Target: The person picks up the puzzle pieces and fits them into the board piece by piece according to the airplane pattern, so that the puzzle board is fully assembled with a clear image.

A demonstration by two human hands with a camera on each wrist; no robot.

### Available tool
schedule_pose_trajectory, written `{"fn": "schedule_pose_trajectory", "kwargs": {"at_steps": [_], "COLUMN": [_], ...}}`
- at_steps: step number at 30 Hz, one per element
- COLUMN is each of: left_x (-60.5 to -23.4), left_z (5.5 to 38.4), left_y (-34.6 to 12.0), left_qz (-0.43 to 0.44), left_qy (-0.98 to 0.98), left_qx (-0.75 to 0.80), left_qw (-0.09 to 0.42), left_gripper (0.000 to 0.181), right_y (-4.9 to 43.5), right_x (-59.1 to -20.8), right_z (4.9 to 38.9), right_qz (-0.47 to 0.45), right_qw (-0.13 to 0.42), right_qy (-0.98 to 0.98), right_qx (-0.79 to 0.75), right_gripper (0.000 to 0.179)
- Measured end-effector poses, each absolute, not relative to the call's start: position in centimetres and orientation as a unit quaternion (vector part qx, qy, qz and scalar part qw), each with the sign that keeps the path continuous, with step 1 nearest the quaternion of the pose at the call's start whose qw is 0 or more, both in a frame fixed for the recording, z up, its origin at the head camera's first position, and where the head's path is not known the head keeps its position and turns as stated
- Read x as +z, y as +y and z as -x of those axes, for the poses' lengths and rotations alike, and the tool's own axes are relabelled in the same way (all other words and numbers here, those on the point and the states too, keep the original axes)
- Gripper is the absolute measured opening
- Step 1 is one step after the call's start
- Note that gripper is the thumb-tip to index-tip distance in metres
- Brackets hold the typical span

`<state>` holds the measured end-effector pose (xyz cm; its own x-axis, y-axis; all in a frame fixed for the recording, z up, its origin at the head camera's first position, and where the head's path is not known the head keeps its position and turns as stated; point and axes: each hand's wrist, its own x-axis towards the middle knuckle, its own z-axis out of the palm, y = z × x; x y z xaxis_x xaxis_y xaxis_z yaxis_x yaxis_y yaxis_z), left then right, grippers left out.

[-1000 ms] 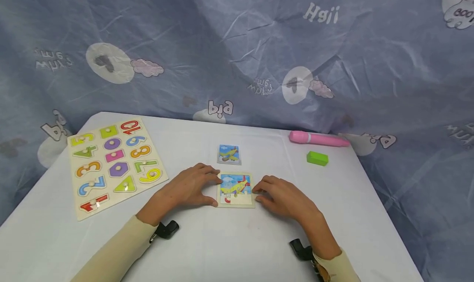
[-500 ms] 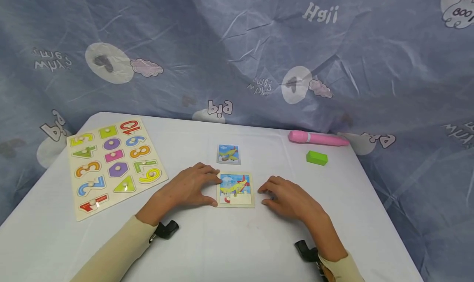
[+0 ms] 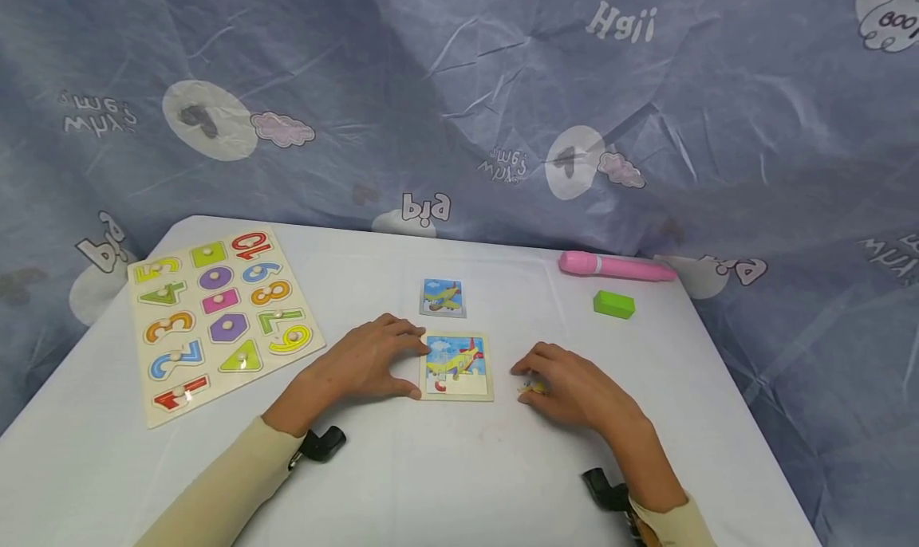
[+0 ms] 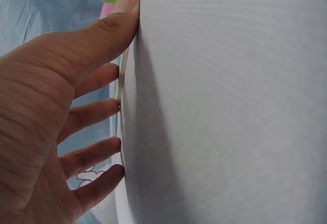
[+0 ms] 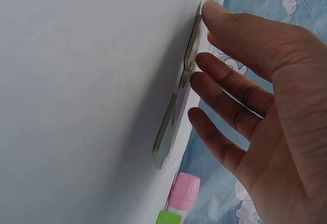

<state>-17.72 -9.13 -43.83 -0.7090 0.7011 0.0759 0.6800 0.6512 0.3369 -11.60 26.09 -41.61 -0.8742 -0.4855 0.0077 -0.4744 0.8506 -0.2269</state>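
Observation:
A small wooden puzzle board with an airplane picture lies mid-table. Pieces fill most of it; a pale bare strip shows along its lower part. At its left edge my left hand rests, thumb by the lower corner and index finger higher up, fingers extended in the left wrist view. To the right of the board, my right hand hovers low over a loose puzzle piece, which it partly hides. The right wrist view shows that puzzle piece by the thumb tip and a second piece below the fingers.
A blue airplane picture card lies beyond the board. On the left is a large number-and-shape peg board. A pink pen-shaped object and a green block lie at the back right. A patterned cloth hangs behind the white table.
My right hand has moved right, away from the puzzle board's edge, and a loose piece has come into view between its thumb and fingers. The left hand has stayed at the board.

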Motion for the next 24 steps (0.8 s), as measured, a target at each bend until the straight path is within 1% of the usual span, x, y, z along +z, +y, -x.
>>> {"fn": "schedule_pose_trajectory", "kwargs": {"at_steps": [7, 14, 24], "left_x": [-43.8, -43.7, -43.8], "left_z": [17.7, 17.7, 17.7], "left_y": [-9.1, -9.1, -9.1], "left_qz": [-0.38, -0.378, -0.379], "left_qy": [0.908, 0.908, 0.908], "left_qx": [0.174, 0.178, 0.176], "left_qw": [0.029, 0.033, 0.03], "left_gripper": [0.068, 0.068, 0.069], "right_y": [26.7, 27.2, 27.5], "right_x": [-41.5, -41.5, -41.5], "right_z": [11.3, 11.0, 10.8], "right_qz": [0.232, 0.236, 0.216], "right_qw": [0.035, 0.024, 0.039], "right_qy": [0.966, 0.965, 0.969], "right_qx": [-0.111, -0.115, -0.112], "right_gripper": [0.035, 0.035, 0.034]}}
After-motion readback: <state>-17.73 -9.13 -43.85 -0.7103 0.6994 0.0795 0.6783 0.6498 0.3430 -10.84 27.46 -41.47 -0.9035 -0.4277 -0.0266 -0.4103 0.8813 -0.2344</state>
